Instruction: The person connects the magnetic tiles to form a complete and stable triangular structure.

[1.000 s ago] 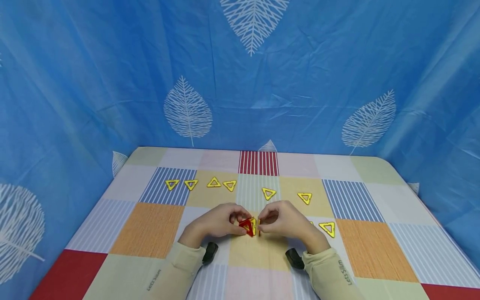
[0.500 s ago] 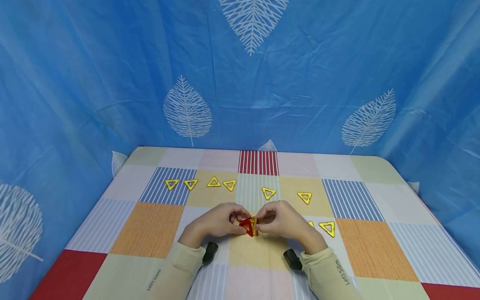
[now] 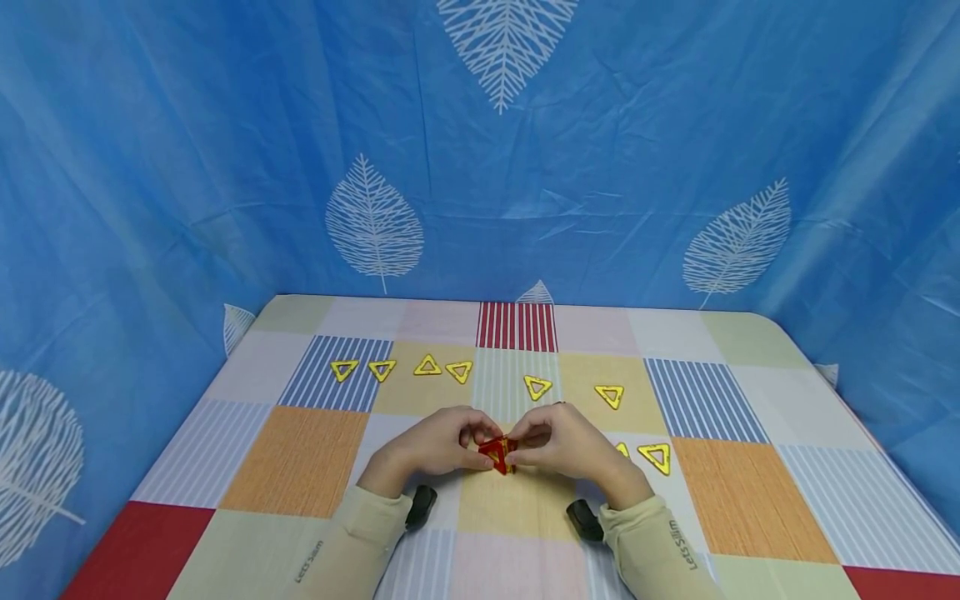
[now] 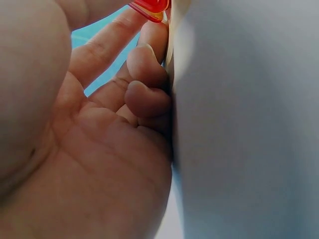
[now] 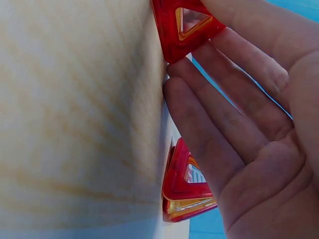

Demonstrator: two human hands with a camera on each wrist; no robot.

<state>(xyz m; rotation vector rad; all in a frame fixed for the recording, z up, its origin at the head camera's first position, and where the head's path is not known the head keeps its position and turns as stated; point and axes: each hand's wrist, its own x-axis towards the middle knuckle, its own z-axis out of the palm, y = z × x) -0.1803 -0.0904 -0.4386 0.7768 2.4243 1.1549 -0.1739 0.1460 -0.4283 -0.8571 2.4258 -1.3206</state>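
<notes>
Near the middle of the table, my left hand (image 3: 442, 442) pinches a red triangular magnetic tile (image 3: 496, 454) between thumb and fingers. It stands tilted with yellow showing behind it. Only a red corner of the tile (image 4: 152, 7) shows at the top of the left wrist view. From the other side, my right hand (image 3: 562, 440) holds a triangular tile (image 3: 512, 448) right against the left hand's tile, largely hidden by the fingertips. In the right wrist view, a red triangular tile (image 5: 172, 37) with a yellow inner edge is at the fingertips, its edge close to the cloth.
Yellow triangles (image 3: 427, 365) lie spread along the back of the patchwork cloth (image 3: 300, 458). Another yellow triangle (image 3: 655, 457) lies right of my right hand. Beyond the right fingers stands a red and yellow triangular piece (image 5: 184, 177). A blue curtain (image 3: 480, 208) closes the back.
My right hand has moved slightly left and brought its tile against the one in my left hand, closing the gap between them. The left hand and the loose triangles have stayed in place.
</notes>
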